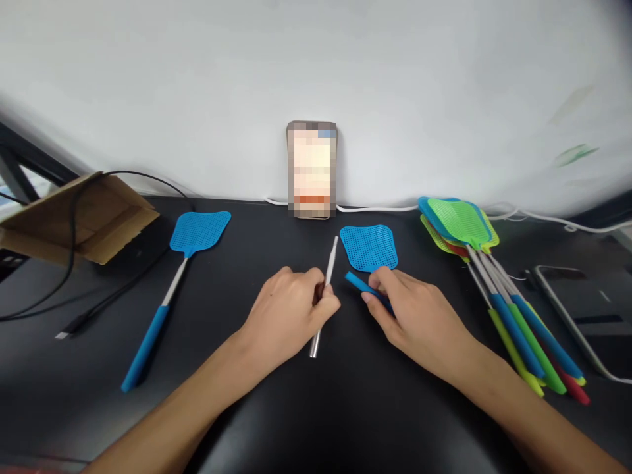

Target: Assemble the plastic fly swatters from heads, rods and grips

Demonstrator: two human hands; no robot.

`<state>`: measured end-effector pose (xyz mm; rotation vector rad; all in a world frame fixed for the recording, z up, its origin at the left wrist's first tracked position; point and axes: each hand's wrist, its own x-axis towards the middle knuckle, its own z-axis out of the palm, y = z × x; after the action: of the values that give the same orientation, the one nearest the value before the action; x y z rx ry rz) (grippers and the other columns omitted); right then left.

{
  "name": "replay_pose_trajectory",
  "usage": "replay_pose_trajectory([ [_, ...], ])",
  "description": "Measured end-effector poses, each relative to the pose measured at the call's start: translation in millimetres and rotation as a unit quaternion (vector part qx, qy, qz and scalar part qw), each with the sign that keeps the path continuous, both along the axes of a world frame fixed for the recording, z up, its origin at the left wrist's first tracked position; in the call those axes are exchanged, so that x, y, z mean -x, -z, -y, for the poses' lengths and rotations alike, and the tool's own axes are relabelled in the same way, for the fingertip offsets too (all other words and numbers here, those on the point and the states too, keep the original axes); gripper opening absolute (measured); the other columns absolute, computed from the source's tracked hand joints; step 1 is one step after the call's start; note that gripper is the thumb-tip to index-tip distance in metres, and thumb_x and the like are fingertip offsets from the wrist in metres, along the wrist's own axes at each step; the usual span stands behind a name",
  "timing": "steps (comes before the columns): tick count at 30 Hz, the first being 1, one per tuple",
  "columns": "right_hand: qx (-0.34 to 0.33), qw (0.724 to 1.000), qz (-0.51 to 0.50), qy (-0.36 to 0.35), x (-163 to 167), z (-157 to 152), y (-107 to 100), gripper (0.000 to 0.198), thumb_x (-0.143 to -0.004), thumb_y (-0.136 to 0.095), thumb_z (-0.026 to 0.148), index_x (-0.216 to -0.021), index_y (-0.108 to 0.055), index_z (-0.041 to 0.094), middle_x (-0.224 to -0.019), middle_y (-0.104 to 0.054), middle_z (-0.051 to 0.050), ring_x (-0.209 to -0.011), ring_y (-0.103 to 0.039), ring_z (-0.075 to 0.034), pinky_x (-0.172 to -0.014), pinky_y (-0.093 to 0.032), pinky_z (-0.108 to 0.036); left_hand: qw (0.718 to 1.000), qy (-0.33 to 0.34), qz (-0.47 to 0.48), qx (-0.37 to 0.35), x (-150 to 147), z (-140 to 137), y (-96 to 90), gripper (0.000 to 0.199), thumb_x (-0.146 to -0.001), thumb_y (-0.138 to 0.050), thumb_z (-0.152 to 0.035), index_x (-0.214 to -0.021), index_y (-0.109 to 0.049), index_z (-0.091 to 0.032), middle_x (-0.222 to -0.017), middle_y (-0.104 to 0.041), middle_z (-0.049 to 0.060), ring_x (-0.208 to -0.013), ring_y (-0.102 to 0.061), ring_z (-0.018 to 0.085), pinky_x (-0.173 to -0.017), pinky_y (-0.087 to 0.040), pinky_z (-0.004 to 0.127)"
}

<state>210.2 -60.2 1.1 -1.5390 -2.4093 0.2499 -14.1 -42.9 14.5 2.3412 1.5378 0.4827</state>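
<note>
My left hand (291,303) is closed around a silver metal rod (332,258), held at a slant with its narrow tip pointing away from me. Between the thumb and fingers of my right hand (409,309) is a blue handle (358,282), its far end sticking out to the left and the rest partly hidden by the fingers. Just beyond that hand lies a loose blue fly swatter head (370,247) with a mesh surface. The rod and the handle are apart from each other.
A whole blue fly swatter (172,283) lies at left, near an open cardboard box (118,220) and a black cable (99,306). Several coloured fly swatters (461,220) are stacked at right, beside a dark glossy device (582,316). A phone (312,168) leans against the wall.
</note>
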Motion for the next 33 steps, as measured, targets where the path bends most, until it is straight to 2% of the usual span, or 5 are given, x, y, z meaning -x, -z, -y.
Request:
replay_pose_trajectory([
  [4, 0.016, 1.0, -0.021, 0.009, -0.1, 0.6, -2.2, 0.007, -0.104, -0.045, 0.028, -0.1, -0.047, 0.023, -0.084, -0.066, -0.001, -0.07, -0.065, -0.022, -0.062, -0.038, -0.032, 0.958, -0.057, 0.266, 0.092, 4.3, -3.0, -5.1, 0.029, -0.1, -0.052, -0.032, -0.073, -0.054, -0.02, -0.06, -0.045, -0.005, -0.053, -0.041, 0.012, -0.052, -0.032, 0.026],
  [8, 0.011, 0.998, -0.055, 0.002, 2.0, 2.0, -3.5, 0.005, -0.104, -0.043, 0.024, -0.107, -0.046, 0.022, -0.086, -0.067, -0.001, -0.067, -0.065, -0.022, -0.06, -0.037, -0.032, 0.864, -0.136, 0.485, 0.023, 5.5, -7.3, -3.9, 0.02, -0.098, -0.06, -0.037, -0.086, -0.062, -0.021, -0.067, -0.051, -0.003, -0.056, -0.044, 0.011, -0.051, -0.035, 0.026],
  [11, 0.007, 0.995, -0.102, -0.02, 3.1, 2.7, -4.7, 0.007, -0.104, -0.042, 0.023, -0.109, -0.046, 0.022, -0.09, -0.067, -0.003, -0.071, -0.064, -0.021, -0.062, -0.04, -0.032, 0.815, -0.148, 0.559, -0.036, 2.4, -9.3, -3.8, 0.013, -0.097, -0.062, -0.033, -0.089, -0.061, -0.023, -0.073, -0.054, -0.001, -0.06, -0.05, 0.013, -0.055, -0.04, 0.027],
  [20, -0.042, 0.983, -0.18, -0.017, 2.0, 7.0, -4.2, 0.009, -0.104, -0.047, 0.025, -0.113, -0.05, 0.024, -0.095, -0.069, -0.003, -0.076, -0.067, -0.02, -0.067, -0.046, -0.033, 0.792, -0.139, 0.593, 0.023, 1.4, -10.9, 0.3, 0.013, -0.1, -0.062, -0.033, -0.092, -0.057, -0.023, -0.07, -0.055, -0.003, -0.059, -0.052, 0.012, -0.057, -0.042, 0.026],
  [33, -0.076, 0.98, -0.186, -0.004, 2.0, 5.1, -4.0, 0.008, -0.103, -0.051, 0.024, -0.111, -0.054, 0.024, -0.089, -0.069, -0.001, -0.074, -0.068, -0.019, -0.065, -0.047, -0.031, 0.77, -0.117, 0.618, 0.105, -2.4, -5.8, 2.5, 0.012, -0.101, -0.061, -0.032, -0.094, -0.058, -0.022, -0.07, -0.056, -0.003, -0.062, -0.051, 0.011, -0.06, -0.041, 0.025],
])
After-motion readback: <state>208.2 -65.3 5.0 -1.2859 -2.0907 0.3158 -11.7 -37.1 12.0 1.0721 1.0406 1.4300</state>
